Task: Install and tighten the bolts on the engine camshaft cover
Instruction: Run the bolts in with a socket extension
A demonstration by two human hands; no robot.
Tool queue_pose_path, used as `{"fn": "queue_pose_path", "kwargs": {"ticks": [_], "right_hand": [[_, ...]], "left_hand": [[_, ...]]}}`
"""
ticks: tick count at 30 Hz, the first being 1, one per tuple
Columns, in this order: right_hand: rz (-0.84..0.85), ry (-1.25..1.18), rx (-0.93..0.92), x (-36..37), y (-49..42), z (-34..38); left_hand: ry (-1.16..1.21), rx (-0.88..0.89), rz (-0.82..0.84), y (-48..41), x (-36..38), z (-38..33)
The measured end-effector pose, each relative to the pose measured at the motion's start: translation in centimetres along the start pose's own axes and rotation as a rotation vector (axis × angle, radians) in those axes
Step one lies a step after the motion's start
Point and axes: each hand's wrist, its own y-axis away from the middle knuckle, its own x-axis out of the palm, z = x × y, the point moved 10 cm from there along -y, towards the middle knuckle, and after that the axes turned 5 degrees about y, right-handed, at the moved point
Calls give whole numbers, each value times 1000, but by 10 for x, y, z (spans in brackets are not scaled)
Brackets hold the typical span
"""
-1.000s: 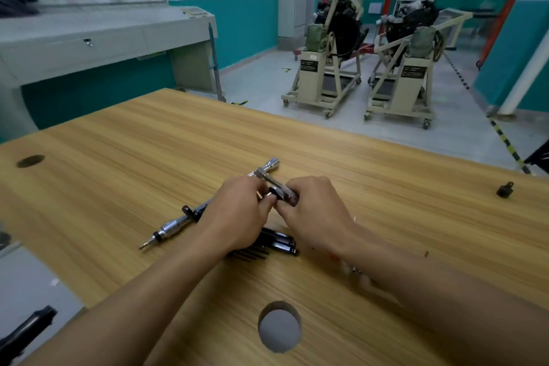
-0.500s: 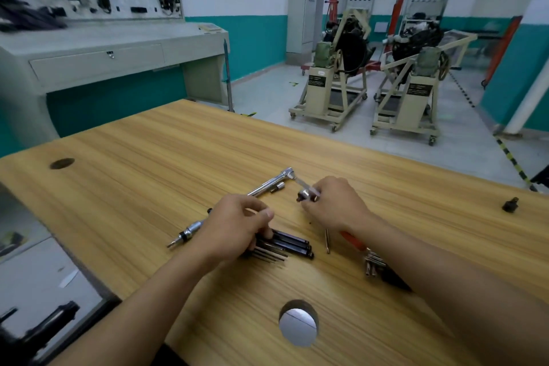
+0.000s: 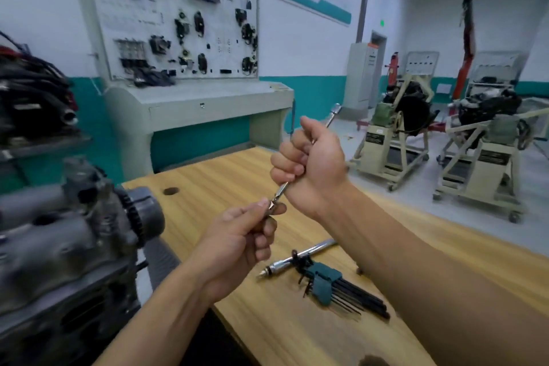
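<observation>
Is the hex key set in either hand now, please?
No, the hex key set lies on the table, while the left hand and right hand hold a slim metal tool.

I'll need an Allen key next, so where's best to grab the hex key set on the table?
Probably the teal holder, pinched across its sides from above. The hex key set lies flat on the table, and the holder is its one blocky part; the long black arms fan toward the near right, and the bent ends sit by the chrome driver.
</observation>
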Motion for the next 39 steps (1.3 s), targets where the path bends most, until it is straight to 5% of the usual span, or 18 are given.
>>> {"fn": "queue_pose_path", "kwargs": {"ticks": [12, 17, 20, 24, 26, 33, 39], "right_hand": [[607, -291, 58, 256, 44, -62], [741, -342, 133, 329, 64, -99], [745, -208, 211, 362, 68, -133], [732, 81, 176, 401, 65, -162], [756, 222, 114, 421, 65, -172], [982, 864, -243, 481, 77, -210], [1241, 760, -237, 491, 93, -239]], "left_hand": [[-6, 412, -290, 181, -74, -168], [-139, 439, -468, 243, -108, -209], [-487, 412, -583, 273, -132, -235], [-1304, 389, -652, 304, -145, -290], [-1475, 388, -655, 313, -153, -306], [-1381, 339, -878, 359, -236, -316], [-1290, 296, -1036, 379, -265, -306]]}}
